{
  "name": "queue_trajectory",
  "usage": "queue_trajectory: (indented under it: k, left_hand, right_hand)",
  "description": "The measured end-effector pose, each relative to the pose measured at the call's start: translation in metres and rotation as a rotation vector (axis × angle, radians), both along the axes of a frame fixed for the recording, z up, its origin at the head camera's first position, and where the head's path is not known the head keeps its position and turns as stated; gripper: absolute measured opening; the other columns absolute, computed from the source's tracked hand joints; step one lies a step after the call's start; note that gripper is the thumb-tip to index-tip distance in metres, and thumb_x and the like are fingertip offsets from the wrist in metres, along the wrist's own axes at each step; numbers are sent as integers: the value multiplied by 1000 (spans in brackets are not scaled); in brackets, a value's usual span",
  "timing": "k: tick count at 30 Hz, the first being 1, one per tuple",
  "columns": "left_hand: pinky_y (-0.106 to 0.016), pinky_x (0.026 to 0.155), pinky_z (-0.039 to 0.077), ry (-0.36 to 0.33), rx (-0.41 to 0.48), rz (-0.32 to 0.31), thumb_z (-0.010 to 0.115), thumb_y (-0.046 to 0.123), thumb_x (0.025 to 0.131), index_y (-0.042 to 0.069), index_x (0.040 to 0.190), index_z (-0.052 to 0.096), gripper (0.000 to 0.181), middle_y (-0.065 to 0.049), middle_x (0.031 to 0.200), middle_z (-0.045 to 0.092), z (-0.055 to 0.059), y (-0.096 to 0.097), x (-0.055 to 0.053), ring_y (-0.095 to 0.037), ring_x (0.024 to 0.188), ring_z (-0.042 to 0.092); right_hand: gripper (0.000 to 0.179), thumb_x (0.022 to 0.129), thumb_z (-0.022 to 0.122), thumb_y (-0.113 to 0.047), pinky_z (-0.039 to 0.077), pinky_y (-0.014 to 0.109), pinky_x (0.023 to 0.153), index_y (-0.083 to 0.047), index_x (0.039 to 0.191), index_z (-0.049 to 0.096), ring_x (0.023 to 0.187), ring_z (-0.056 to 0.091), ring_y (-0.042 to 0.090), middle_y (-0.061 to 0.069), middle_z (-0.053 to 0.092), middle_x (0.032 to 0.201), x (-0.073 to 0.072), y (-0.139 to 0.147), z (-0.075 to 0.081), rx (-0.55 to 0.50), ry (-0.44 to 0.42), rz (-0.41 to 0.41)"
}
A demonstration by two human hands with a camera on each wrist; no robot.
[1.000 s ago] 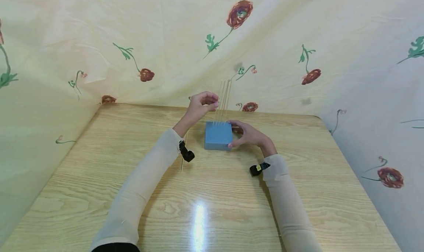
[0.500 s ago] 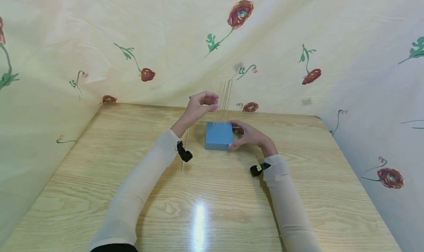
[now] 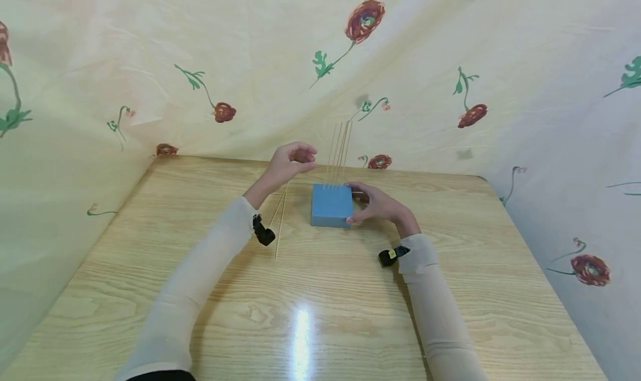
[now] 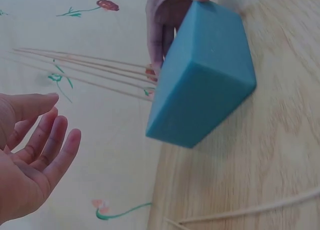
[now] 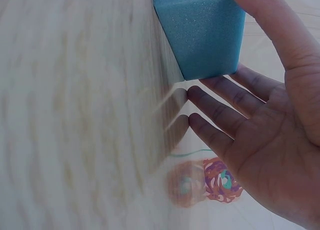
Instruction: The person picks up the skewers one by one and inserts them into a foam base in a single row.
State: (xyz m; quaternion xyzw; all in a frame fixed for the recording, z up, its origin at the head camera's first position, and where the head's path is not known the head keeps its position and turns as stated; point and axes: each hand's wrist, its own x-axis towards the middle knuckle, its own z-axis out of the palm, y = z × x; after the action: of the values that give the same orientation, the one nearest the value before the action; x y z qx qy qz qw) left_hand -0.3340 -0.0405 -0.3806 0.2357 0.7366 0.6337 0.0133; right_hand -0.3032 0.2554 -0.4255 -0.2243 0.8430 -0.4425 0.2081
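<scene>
A blue foam-like block [image 3: 332, 206] rests on the table, with several thin wooden skewers [image 4: 105, 65] standing in a row along its far edge. My right hand [image 3: 376, 203] holds the block from its right side, thumb at the near corner and fingers at the far side; the right wrist view shows fingertips at the lower corner of the block [image 5: 205, 39]. Left of the skewers, my left hand [image 3: 292, 159] is raised in the air with fingers loosely bent. Nothing is between its thumb and fingers in the left wrist view.
Two loose skewers [image 3: 281, 225] lie on the wooden table [image 3: 350, 292] beneath and beside the left wrist. A floral cloth [image 3: 280, 47] hangs behind the table and along both sides. Each wrist wears a small black camera.
My left hand has let go at the skewers and drawn back to the left, uncovering more of the loose skewers on the table. The right hand and block stay in place.
</scene>
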Motion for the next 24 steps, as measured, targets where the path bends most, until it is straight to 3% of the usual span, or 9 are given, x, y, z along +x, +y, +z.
queue_trajectory:
  k: [7,12,24]
  left_hand:
    - [-20,78,57,-33,-81,-7,71,1,94,-3,117,67,24,-21,108,68,-5,-17,0,-15,91,65]
    - [-18,76,55,-24,-163,-18,72,0,92,-6,117,67,26,-27,111,68,-10,-27,2,-18,92,65]
    - [-30,88,58,-41,-337,-30,73,0,92,-6,120,67,29,-26,112,68,-21,-47,3,-29,99,67]
  right_hand:
    - [101,81,88,-14,25,58,125,-7,161,26,153,28,42,17,28,166,-1,-1,-1,-7,-1,10]
    - [101,82,87,-13,25,58,125,-6,161,25,153,27,42,18,27,166,-2,0,-1,-10,0,19]
    - [100,82,87,-13,25,58,125,-6,161,25,153,27,42,17,27,166,-5,1,-1,-16,-4,19]
